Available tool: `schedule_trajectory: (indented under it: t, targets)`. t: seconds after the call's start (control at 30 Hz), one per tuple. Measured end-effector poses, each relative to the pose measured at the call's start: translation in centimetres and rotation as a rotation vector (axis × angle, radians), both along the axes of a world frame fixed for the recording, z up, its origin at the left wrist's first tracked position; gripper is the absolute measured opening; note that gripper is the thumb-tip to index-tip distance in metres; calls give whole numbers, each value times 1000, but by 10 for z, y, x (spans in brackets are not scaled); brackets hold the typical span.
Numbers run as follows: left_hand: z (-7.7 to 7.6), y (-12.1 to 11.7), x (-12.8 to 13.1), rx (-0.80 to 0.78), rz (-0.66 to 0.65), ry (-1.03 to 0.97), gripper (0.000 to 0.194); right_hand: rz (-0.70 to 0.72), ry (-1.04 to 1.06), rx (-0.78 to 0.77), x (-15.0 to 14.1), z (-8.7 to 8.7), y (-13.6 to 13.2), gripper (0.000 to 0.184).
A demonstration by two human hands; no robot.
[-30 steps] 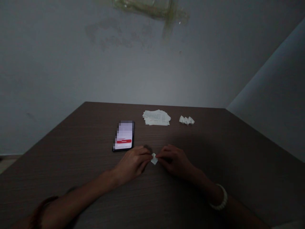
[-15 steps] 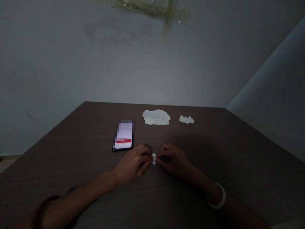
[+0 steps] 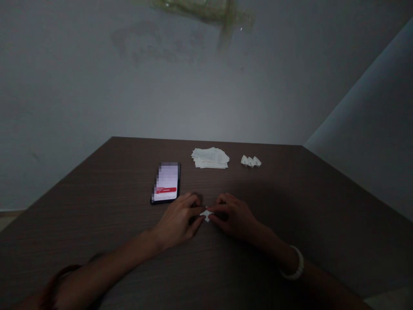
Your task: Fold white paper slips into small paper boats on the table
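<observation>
A small piece of folded white paper (image 3: 207, 215) is between my two hands, low over the front part of the table. My left hand (image 3: 181, 218) pinches its left side between thumb and forefinger. From the other side, my right hand (image 3: 235, 217) grips it the same way, with the remaining fingers curled. Its inner folds are too small to make out. A phone (image 3: 166, 183) with a lit screen lies just beyond my left hand.
Toward the back of the brown table (image 3: 97, 181) lies a loose stack of printed paper slips (image 3: 211, 158). Right of it, several small folded white paper pieces (image 3: 251, 161) sit in a row. A grey wall (image 3: 206, 94) rises behind the table.
The paper between my fingers looks wider and more spread than before, and my fingertips have shifted on it. The phone, slips and folded pieces lie as before; the view has moved slightly.
</observation>
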State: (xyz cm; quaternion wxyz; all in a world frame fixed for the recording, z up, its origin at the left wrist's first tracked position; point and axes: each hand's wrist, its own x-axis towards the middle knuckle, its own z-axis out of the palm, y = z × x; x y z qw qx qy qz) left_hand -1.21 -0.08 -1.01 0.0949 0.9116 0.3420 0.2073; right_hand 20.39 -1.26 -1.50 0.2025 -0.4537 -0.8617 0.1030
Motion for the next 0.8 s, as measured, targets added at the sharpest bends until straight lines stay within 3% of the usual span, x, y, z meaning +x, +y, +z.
schedule_trajectory:
  t: [0.53,0.8]
  targets:
    - [1,3,3,79,21,83,25,-9,-120,117,-2,5,-5,21]
    - [2,4,3,74,30,98,25,20,-137,76,3,6,-7,21]
